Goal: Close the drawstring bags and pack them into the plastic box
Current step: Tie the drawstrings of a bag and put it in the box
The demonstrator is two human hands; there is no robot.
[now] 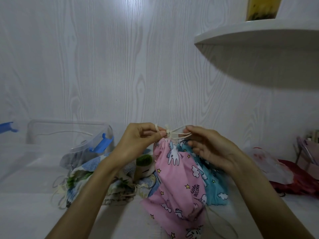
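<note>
A pink unicorn-print drawstring bag [179, 178] hangs upright in front of me, its mouth gathered tight under a cream cord knot [168, 132]. My left hand [138, 142] pinches the cord just left of the knot. My right hand [207, 147] pinches the cord loops to the right of it. A teal unicorn bag [214, 185] lies behind the pink one. A heap of other printed bags [89, 176] lies on the white table to the left. The clear plastic box [69, 135] with blue clips stands at the back left.
A clear lid with a blue clip [6, 128] sits at the far left. Red fabric and a crumpled plastic bag [276, 169] lie at the right. A white shelf [259, 40] juts out overhead on the right. A wood-grain wall stands close behind.
</note>
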